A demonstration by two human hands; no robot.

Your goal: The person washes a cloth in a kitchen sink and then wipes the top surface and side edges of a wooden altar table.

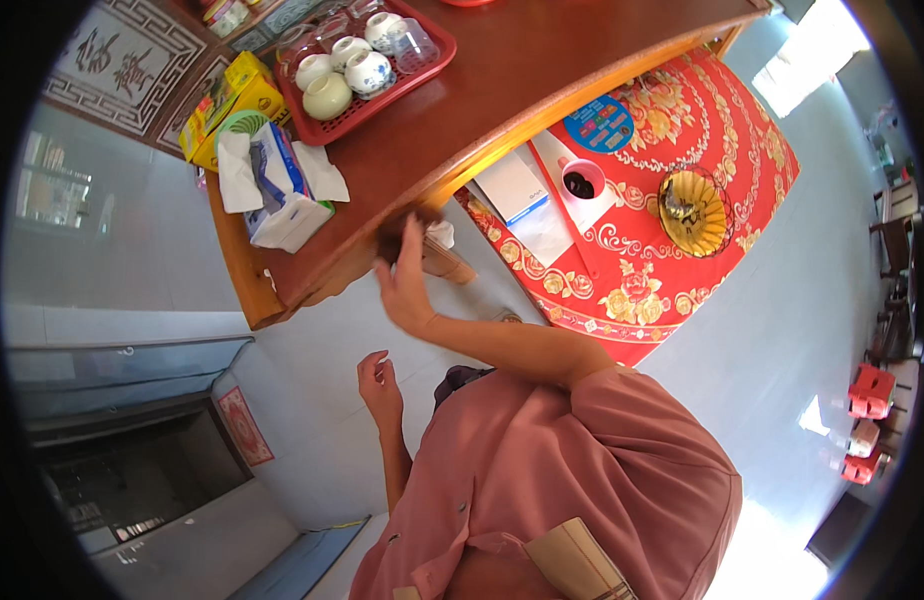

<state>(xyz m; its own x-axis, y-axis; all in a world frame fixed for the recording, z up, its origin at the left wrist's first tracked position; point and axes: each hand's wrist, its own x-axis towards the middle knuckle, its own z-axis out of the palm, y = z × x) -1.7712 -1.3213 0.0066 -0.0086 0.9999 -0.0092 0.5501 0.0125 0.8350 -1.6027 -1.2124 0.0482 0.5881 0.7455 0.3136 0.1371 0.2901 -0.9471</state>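
Note:
My right hand (406,277), slightly blurred, is raised at the front edge of a reddish-brown wooden cabinet (402,165). Its fingers are apart and lie over a dark brown, blurred thing that I cannot make out; whether they touch it is unclear. Just beyond the fingers are a brown wooden piece (451,262) and a crumpled white tissue (441,234). Lower down, my left hand (378,379) hangs over the floor with its fingers loosely curled and nothing visible in it. On the cabinet top lies an opened pack of tissues (289,221) with white sheets sticking out.
A red tray (372,116) of cups and glasses stands on the cabinet beside a yellow box (241,94). To the right, a table with a red floral cloth (634,300) bears a pink cup (582,180), a white box (511,187), a red fly swatter (567,214) and an amber glass dish (694,214).

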